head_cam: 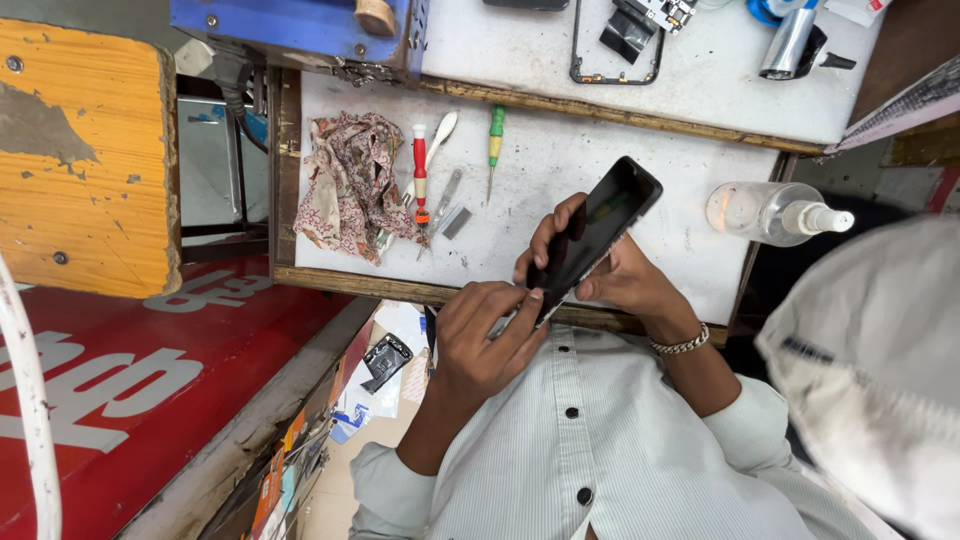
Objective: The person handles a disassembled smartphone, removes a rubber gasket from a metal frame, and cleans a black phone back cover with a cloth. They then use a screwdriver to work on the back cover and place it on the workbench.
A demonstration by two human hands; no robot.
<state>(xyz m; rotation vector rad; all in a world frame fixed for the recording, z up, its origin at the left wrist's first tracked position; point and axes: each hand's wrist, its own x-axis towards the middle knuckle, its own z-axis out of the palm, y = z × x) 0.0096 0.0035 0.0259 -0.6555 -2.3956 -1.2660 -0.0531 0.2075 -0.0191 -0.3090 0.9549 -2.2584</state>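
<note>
My right hand (628,283), with a metal bracelet on its wrist, holds a black phone (598,228) tilted above the near edge of the white worktop (560,170). Its fingers wrap around the phone's left side. My left hand (480,340) pinches what looks like a small thin tool (508,322) against the phone's lower corner. The phone's dark screen faces up and to the left. My pale striped shirt fills the bottom of the view.
On the worktop lie a patterned cloth (350,180), a red-handled screwdriver (420,168), a green-handled screwdriver (495,130), a white pry stick (440,135), tweezers (445,198) and a clear spray bottle (765,212). A bare phone frame (577,50) lies further back. A yellow wooden seat (85,150) stands left.
</note>
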